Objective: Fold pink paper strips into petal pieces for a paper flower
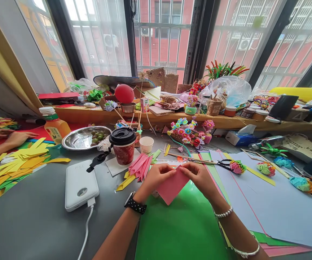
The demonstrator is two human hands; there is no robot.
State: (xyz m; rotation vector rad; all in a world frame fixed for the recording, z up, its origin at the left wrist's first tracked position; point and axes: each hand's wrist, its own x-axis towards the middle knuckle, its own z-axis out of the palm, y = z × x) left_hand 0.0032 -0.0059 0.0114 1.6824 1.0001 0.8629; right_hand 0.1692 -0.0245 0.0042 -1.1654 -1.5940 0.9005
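Observation:
A square of pink paper (170, 188) is held up between my two hands, one corner pointing down towards me. My left hand (158, 177) pinches its upper left edge; a dark watch with a dotted strap is on that wrist. At the upper right edge my right hand (197, 176) grips the same paper between thumb and fingers. Beneath it lies a glossy green sheet (181, 231). Folded pink paper strips (141, 166) lie just left of my left hand, by a lidded red coffee cup (122, 148) and a white paper cup (146, 145).
A white power bank (81, 186) with a cable lies left. Yellow paper strips (23, 159), a juice bottle (53, 126) and a metal plate of fruit (74, 139) are beyond it. Scissors (226, 165) and folded paper flowers (265, 168) rest right. Another person's hands (17, 139) show far left.

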